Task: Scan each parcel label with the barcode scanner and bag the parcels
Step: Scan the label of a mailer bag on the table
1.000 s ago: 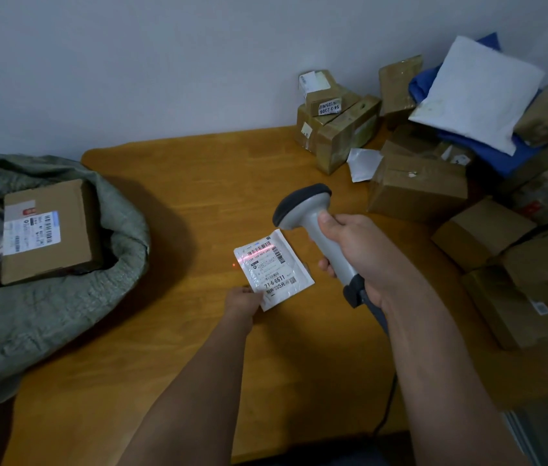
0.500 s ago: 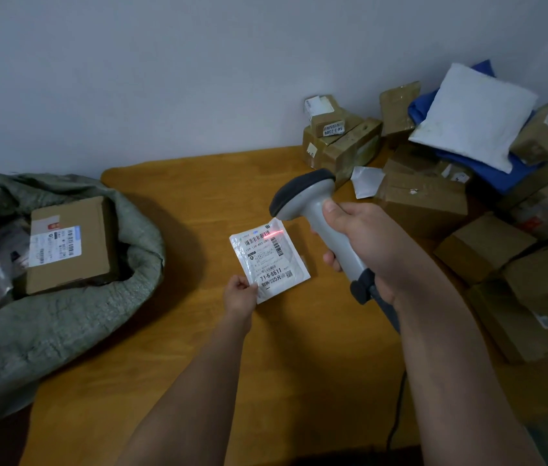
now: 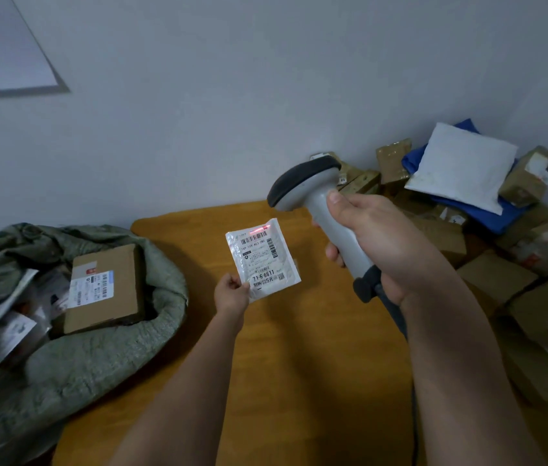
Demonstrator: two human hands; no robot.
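Thin, limp, glossy pouch (image 3: 262, 260) pinched at lower-left corner by left hand (image 3: 232, 294) above table (image 3: 316, 364) middle, right hand (image 3: 376, 243) wrapped round scanner (image 3: 319, 210); judged light, slippery, best gripped by edge, near sack (image 3: 91, 358).

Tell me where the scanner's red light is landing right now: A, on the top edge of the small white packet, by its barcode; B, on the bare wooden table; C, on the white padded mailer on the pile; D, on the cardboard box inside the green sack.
A: the red glow sits at the top of the small white packet held in the left hand, just above its barcode.
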